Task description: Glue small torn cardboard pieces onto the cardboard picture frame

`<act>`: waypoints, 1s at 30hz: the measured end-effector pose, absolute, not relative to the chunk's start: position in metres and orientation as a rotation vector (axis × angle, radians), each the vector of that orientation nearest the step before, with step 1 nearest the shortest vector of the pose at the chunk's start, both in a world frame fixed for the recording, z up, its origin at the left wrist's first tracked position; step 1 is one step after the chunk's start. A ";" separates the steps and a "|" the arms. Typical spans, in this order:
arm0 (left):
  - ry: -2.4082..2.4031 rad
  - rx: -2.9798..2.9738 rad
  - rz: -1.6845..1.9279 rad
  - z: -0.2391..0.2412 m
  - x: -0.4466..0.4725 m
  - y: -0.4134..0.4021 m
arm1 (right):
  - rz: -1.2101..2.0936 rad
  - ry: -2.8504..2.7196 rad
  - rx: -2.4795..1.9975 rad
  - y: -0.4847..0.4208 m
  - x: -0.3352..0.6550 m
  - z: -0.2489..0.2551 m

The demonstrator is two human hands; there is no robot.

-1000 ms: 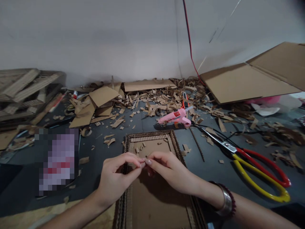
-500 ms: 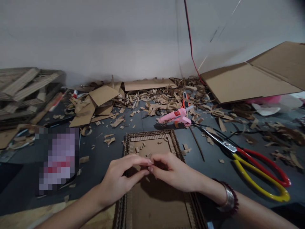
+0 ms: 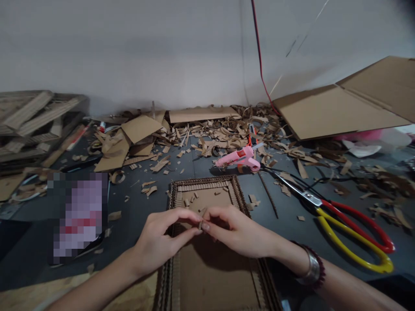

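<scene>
Left hand [image 3: 157, 246], lower centre: thumb and forefinger pinched on small cardboard scrap [image 3: 200, 225]. Right hand [image 3: 238, 233], bracelet [image 3: 309, 270] at wrist: fingers curled, pinching same scrap from opposite side. Scrap held just above cardboard frame [image 3: 202, 186], mid-picture. Pink glue gun [image 3: 238, 159] beyond; scissors [image 3: 352, 235] at right.

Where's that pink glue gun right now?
In the head view, the pink glue gun lies on the dark table just beyond the far edge of the cardboard frame, slightly right of centre, with the red-and-yellow scissors to its right.
</scene>
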State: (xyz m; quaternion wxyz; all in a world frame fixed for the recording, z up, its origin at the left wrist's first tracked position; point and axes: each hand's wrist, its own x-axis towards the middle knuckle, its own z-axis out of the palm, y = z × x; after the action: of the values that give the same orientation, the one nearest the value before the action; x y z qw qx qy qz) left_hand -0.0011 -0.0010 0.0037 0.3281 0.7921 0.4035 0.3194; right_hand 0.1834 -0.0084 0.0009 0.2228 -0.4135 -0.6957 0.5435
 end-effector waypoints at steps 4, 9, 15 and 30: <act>1.070 2.003 0.866 0.002 -0.001 0.001 | 1.387 -1.951 -1.164 -0.006 0.185 0.004; 1.163 1.721 1.017 0.000 -0.003 0.008 | 0.582 -1.816 -1.453 0.012 0.218 0.012; 1.217 1.498 1.083 0.001 -0.004 0.016 | -0.214 -1.642 -1.736 0.040 0.259 -0.002; 1.218 1.444 1.080 -0.001 -0.005 0.017 | -0.123 -1.856 -1.652 0.055 0.263 -0.023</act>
State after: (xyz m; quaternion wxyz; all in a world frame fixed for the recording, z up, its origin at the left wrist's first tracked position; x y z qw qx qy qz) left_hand -0.0055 0.0167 -0.0014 0.4642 0.5876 0.4958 0.4397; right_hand 0.2630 0.0553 -0.0234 0.3211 -0.6289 -0.7065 -0.0467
